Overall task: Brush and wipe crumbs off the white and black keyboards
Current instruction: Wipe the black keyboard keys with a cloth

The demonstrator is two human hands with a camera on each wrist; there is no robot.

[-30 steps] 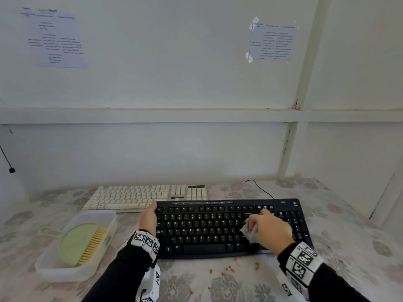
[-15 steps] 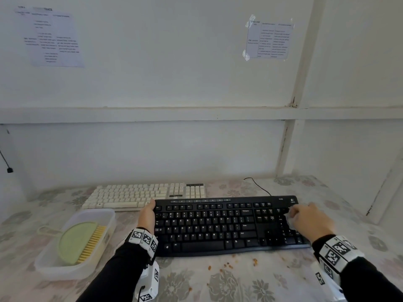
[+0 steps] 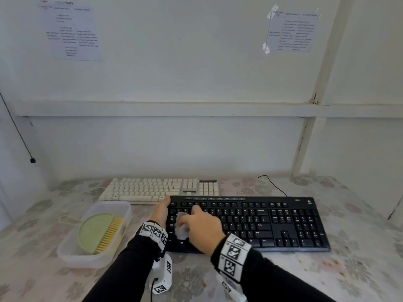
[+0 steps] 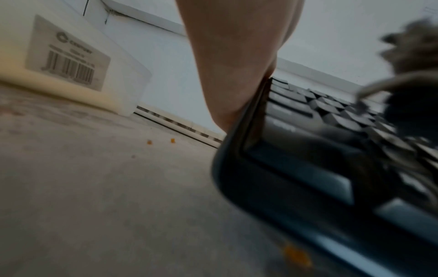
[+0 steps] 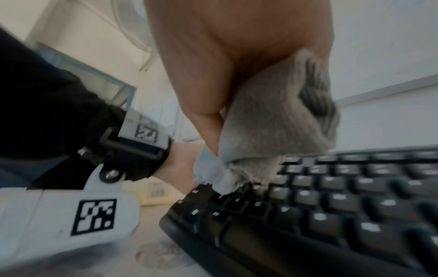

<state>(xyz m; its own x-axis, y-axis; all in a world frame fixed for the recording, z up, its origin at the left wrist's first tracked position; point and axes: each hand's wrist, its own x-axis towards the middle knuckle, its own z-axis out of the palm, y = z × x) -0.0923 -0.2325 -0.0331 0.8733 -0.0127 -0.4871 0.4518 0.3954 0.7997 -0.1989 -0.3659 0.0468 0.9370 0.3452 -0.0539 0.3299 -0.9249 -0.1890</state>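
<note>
your right hand bunches a soft, crumpled white cloth under curled fingers on the left keys of the matte black keyboard. your left hand braces its left edge; i cannot tell how those fingers lie. beyond them sits one cream white keyboard. two orange crumbs dot the floral counter.

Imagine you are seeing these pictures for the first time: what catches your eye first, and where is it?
The black keyboard at the table's centre, where the right hand presses a crumpled cloth onto its left keys while the left hand steadies its left edge. Next, the green brush lying in a clear tub at the left, in front of the white keyboard.
</note>
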